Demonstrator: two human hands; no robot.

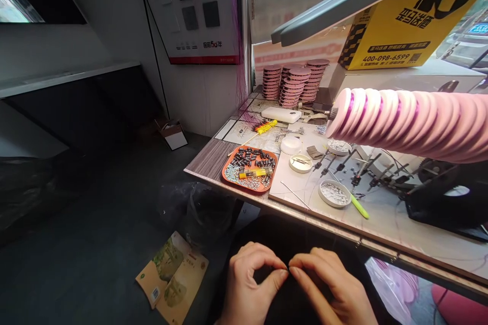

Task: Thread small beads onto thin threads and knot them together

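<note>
Below the table's front edge, my left hand [256,280] and my right hand [328,284] meet fingertip to fingertip above my dark lap. Thumb and forefinger of each hand are pinched together. Whatever lies between the fingertips is too small to make out. Nearest on the table are a thin metal rod [296,196], a white dish [332,202] of small pale pieces and a tool with a lime-green handle [359,206]. To the left, an orange tray [227,179] carries dark cylindrical pieces, small metal parts and a yellow tube [256,173].
A long row of pink discs [412,121] on a spindle overhangs the table's right side. Behind stand stacks of pink discs [295,85], a lamp arm [358,2] and a yellow box [412,25]. Flattened cardboard [186,284] lies on the floor at left.
</note>
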